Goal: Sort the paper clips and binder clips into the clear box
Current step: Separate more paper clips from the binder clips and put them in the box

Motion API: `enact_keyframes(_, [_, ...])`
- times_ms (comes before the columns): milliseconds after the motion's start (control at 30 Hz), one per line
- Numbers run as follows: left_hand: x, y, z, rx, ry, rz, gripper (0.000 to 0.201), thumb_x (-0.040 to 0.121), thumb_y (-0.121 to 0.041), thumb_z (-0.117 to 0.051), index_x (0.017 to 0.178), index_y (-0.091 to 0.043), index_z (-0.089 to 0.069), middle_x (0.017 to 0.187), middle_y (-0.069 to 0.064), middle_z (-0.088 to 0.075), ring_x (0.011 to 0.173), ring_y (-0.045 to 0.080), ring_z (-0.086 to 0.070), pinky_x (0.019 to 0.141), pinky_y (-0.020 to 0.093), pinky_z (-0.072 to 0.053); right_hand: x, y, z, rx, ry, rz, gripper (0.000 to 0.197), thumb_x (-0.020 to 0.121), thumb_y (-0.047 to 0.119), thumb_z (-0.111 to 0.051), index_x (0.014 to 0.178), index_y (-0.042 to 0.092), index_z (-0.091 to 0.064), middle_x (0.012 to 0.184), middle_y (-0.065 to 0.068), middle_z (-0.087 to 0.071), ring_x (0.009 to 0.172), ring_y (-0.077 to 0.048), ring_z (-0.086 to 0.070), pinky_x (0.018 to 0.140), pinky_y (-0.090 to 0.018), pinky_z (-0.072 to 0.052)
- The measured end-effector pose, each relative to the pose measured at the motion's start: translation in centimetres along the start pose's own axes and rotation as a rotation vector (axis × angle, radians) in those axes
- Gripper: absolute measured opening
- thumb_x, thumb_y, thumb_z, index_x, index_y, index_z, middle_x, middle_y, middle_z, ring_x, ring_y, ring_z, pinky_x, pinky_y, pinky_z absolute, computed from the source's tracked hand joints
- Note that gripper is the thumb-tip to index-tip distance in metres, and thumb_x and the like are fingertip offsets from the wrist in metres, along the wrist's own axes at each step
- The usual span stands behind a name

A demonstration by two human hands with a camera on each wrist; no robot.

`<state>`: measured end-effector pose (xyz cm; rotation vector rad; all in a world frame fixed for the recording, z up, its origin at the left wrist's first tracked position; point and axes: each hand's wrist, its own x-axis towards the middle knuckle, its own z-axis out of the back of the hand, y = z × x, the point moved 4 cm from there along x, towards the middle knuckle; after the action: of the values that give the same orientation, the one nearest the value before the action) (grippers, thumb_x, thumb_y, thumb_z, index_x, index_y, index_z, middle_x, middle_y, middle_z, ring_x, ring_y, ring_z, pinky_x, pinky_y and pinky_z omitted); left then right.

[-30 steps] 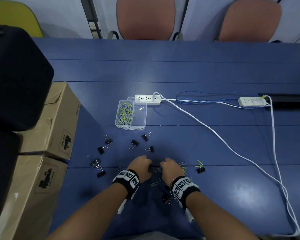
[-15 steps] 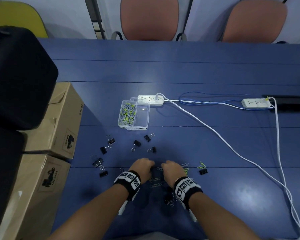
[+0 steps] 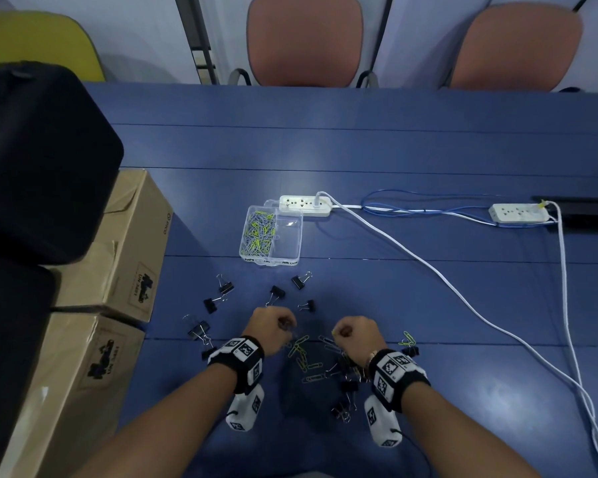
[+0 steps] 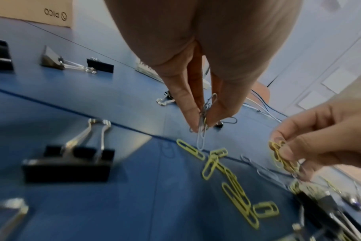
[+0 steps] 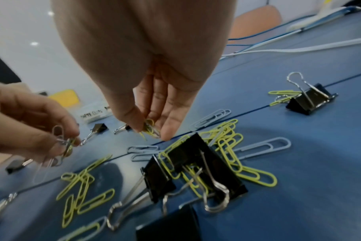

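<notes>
Gathering paper clips: left hand (image 4: pixel 200 91) pinches grey paper clips (image 4: pixel 205 114), right hand (image 5: pixel 153 101) pinches yellow ones (image 5: pixel 149 128); next, probably carrying them to the clear box (image 3: pixel 271 236).

Clear box (image 3: pixel 270 236) label too small

Grey paper clips (image 4: pixel 204 117) pinched in the left grip, yellow paper clips (image 4: pixel 282 158) in the right grip, loose ones (image 5: pixel 227 146) and black binder clips (image 5: pixel 196 171) scattered below, clear box (image 3: pixel 271 235) well beyond, left compartment holding clips
</notes>
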<state>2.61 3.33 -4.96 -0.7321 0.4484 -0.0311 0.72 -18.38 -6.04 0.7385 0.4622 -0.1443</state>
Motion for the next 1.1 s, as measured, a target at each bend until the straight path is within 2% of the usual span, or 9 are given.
enact_keyframes(100, [0.6, -0.3, 1.8, -0.03, -0.055, -0.012, 0.019, 0.065, -0.004, -0.074, 0.074, -0.021, -0.074, 0.067, -0.009, -0.066, 0.061, 0.006, -0.059, 0.058, 0.012, -0.047, 0.4, 0.0, 0.5, 0.115, -0.019, -0.004, 0.026, 0.076, 0.01, -0.071, 0.061, 0.03, -0.065, 0.063, 0.009, -0.068, 0.058, -0.003, -0.062, 0.06, -0.021, -0.052])
enact_keyframes(267, [3.3, -1.2, 6.7, -0.058, -0.207, -0.007, 0.022, 0.064, -0.001, -0.073, 0.073, -0.021, -0.074, 0.062, -0.011, -0.064, 0.06, 0.007, -0.061, 0.061, 0.011, -0.047, 1.0, 0.7, 1.0, 0.314, -0.046, -0.034, 0.013, 0.071, 0.004, -0.074, 0.068, 0.017, -0.072, 0.063, -0.001, -0.071, 0.052, -0.008, -0.06, 0.06, -0.031, -0.057])
enact_keyframes(400, [6.3, -1.8, 11.1, -0.132, -0.352, 0.048, 0.021, 0.067, 0.003, -0.069, 0.072, -0.017, -0.075, 0.055, -0.013, -0.06, 0.052, 0.002, -0.054, 0.054, -0.001, -0.038, 1.7, 2.1, 1.1, 0.385, -0.051, -0.011, 0.011, 0.072, 0.005, -0.075, 0.068, 0.015, -0.072, 0.063, -0.006, -0.071, 0.052, -0.011, -0.06, 0.058, -0.033, -0.054])
enact_keyframes(567, [10.4, -2.1, 14.2, -0.098, -0.433, 0.111, 0.02, 0.07, -0.002, -0.07, 0.069, -0.021, -0.072, 0.058, -0.009, -0.061, 0.058, 0.011, -0.058, 0.061, 0.015, -0.045, 2.9, 4.4, 1.2, 0.373, -0.052, 0.03, 0.019, 0.073, 0.005, -0.077, 0.065, 0.022, -0.071, 0.069, 0.0, -0.073, 0.066, -0.013, -0.067, 0.066, -0.029, -0.056])
enact_keyframes(667, [12.1, -1.8, 14.5, -0.059, -0.416, 0.131, 0.022, 0.073, 0.001, -0.063, 0.072, -0.019, -0.072, 0.061, -0.005, -0.059, 0.059, 0.016, -0.054, 0.063, 0.023, -0.05, 3.9, 6.3, 1.6, 0.384, -0.046, 0.057, 0.019, 0.074, 0.005, -0.077, 0.067, 0.022, -0.072, 0.072, -0.001, -0.074, 0.072, -0.016, -0.069, 0.069, -0.028, -0.057])
enact_keyframes(800, [13.7, -0.9, 13.6, 0.099, -0.321, 0.12, 0.026, 0.075, 0.0, -0.055, 0.07, -0.024, -0.063, 0.076, 0.005, -0.066, 0.072, 0.028, -0.063, 0.062, 0.029, -0.051, 5.8, 9.2, 2.2, 0.437, -0.026, 0.079, 0.012, 0.073, 0.003, -0.074, 0.071, 0.015, -0.073, 0.072, -0.006, -0.074, 0.065, -0.014, -0.066, 0.066, -0.033, -0.057])
enact_keyframes(900, [14.2, -0.9, 13.2, 0.288, -0.182, 0.128, 0.027, 0.078, -0.009, -0.058, 0.094, -0.026, -0.071, 0.092, 0.008, -0.07, 0.086, 0.033, -0.065, 0.072, 0.037, -0.056, 7.9, 11.3, 2.5, 0.46, -0.005, 0.076, 0.01, 0.074, 0.0, -0.071, 0.073, 0.01, -0.073, 0.069, -0.01, -0.072, 0.055, -0.016, -0.06, 0.058, -0.034, -0.054])
enact_keyframes(967, [14.2, -1.1, 13.5, 0.423, -0.161, 0.084, 0.033, 0.077, -0.018, -0.062, 0.106, -0.032, -0.071, 0.097, 0.006, -0.072, 0.092, 0.031, -0.064, 0.081, 0.039, -0.056, 9.3, 13.0, 2.8, 0.443, -0.006, 0.086, 0.012, 0.074, 0.0, -0.071, 0.073, 0.012, -0.072, 0.067, -0.007, -0.072, 0.055, -0.017, -0.061, 0.059, -0.035, -0.055])
enact_keyframes(1100, [13.6, -1.1, 14.4, 0.354, -0.221, 0.038, 0.037, 0.072, -0.022, -0.066, 0.108, -0.032, -0.072, 0.1, 0.003, -0.073, 0.092, 0.028, -0.065, 0.085, 0.037, -0.055, 13.2, 16.4, 3.4, 0.375, -0.045, 0.109, 0.013, 0.076, 0.006, -0.074, 0.076, 0.019, -0.073, 0.074, -0.001, -0.074, 0.066, -0.014, -0.067, 0.066, -0.031, -0.059])
